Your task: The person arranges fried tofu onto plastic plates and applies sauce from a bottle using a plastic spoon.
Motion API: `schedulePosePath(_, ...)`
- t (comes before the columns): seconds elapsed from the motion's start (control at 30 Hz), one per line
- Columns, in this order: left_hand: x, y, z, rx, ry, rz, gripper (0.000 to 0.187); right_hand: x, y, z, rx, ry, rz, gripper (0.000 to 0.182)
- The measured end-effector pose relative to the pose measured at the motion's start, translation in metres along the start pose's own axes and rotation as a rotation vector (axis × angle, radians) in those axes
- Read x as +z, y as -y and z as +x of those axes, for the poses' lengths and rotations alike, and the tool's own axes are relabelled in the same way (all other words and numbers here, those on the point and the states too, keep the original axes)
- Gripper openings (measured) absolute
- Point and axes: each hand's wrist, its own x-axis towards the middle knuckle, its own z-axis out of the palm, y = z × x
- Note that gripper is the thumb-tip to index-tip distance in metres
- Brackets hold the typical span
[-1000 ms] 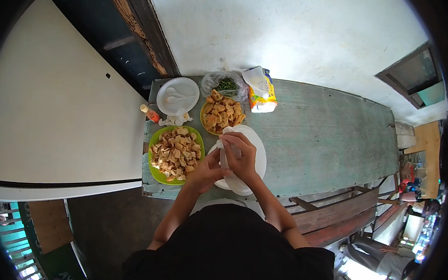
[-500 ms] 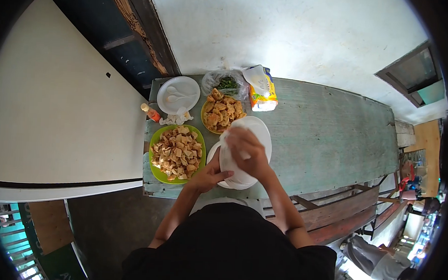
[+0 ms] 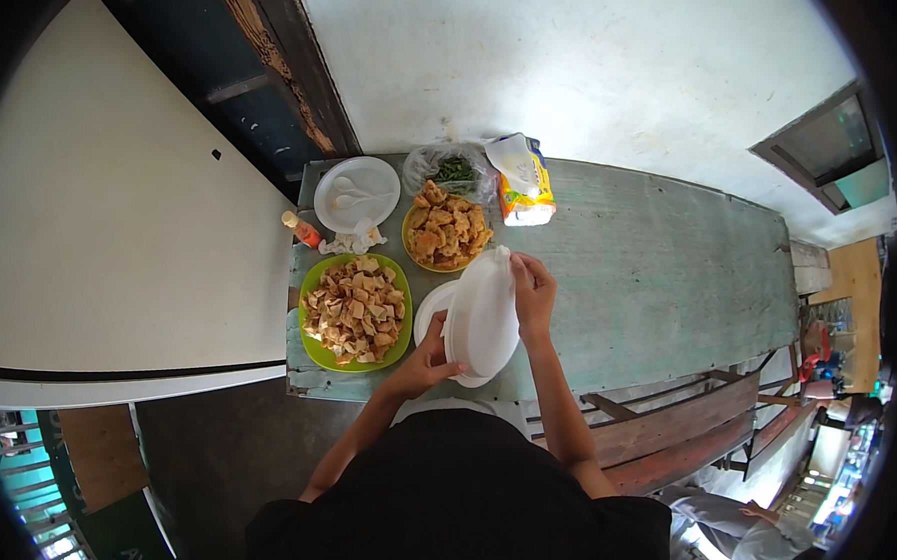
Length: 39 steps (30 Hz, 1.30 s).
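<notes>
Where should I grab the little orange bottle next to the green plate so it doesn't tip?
Probably by its orange body, coming from the table's near-left edge. It lies tilted, cap pointing away, with the crumpled tissue close on its right, so that side looks freest.
</notes>
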Motion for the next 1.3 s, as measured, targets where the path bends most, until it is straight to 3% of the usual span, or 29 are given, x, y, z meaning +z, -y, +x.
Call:
schedulePosePath(0.07, -0.002, 0.001, 0.003, 0.014, -0.030, -0.114, 0.079, 0.006, 0.009, -0.003, -0.201, 0.080, -0.019, 0.014)
schedulePosePath(0.1, -0.003, 0.003, 0.008, 0.013, -0.029, -0.113, 0.079, 0.010, 0.011, -0.007, -0.201, 0.079, -0.019, 0.014)
schedulePosePath(0.17, -0.005, 0.007, 0.018, -0.012, -0.097, -0.425, 0.080, 0.023, 0.016, -0.018, -0.361, 0.209, -0.006, 0.010)
schedulePosePath(0.2, -0.005, -0.003, 0.022, -0.010, -0.100, -0.424, 0.080, 0.028, 0.027, -0.025, -0.414, 0.257, -0.036, 0.009)
schedulePosePath(0.27, -0.003, -0.027, 0.025, 0.004, -0.153, -0.800, 0.075, 0.027, 0.042, -0.035, -0.482, 0.356, -0.096, 0.009)
schedulePosePath(0.3, -0.011, -0.023, 0.024, 0.005, -0.154, -0.799, 0.075, 0.027, 0.044, -0.039, -0.552, 0.452, -0.156, 0.009)
schedulePosePath(0.37, -0.030, -0.010, 0.023, -0.088, -0.160, -0.488, 0.068, 0.030, 0.045, -0.049, -0.599, 0.517, -0.136, 0.010)
schedulePosePath(0.43, -0.023, -0.012, 0.019, -0.038, -0.165, -0.602, 0.065, 0.034, 0.050, -0.056, -0.841, 0.593, -0.173, 0.010)
schedulePosePath(0.57, -0.025, -0.006, 0.009, -0.001, -0.096, -0.508, 0.072, 0.028, 0.063, -0.047, -1.005, 0.589, -0.346, 0.011)
schedulePosePath(0.8, -0.014, -0.013, -0.002, 0.056, -0.072, -0.420, 0.085, 0.022, 0.048, -0.003, -0.596, 0.251, -0.269, 0.018)
schedulePosePath(0.87, -0.013, -0.015, -0.003, 0.054, -0.072, -0.396, 0.086, 0.017, 0.035, -0.001, -0.245, 0.191, -0.228, 0.024)
schedulePosePath(0.9, -0.013, -0.016, -0.003, 0.049, -0.070, -0.372, 0.088, 0.014, 0.022, 0.000, -0.247, 0.193, -0.228, 0.024)
schedulePosePath(0.97, -0.014, -0.013, -0.001, 0.045, -0.066, -0.358, 0.089, 0.010, -0.006, 0.000, 0.032, 0.116, -0.173, 0.029)
schedulePosePath(1.1, -0.017, 0.002, 0.001, 0.025, -0.096, -0.384, 0.085, 0.003, -0.005, -0.001, 0.070, 0.051, -0.021, 0.030)
schedulePosePath(1.13, -0.017, 0.002, 0.001, 0.019, -0.095, -0.384, 0.085, 0.005, 0.007, -0.003, -0.034, 0.055, -0.023, 0.028)
schedulePosePath(1.2, -0.018, -0.005, 0.007, -0.020, -0.085, -0.736, 0.078, 0.010, 0.014, -0.005, -0.136, 0.056, -0.024, 0.027)
schedulePosePath(1.3, -0.013, -0.024, 0.022, -0.056, -0.063, -0.982, 0.066, 0.022, 0.022, -0.012, -0.316, 0.240, -0.044, 0.021)
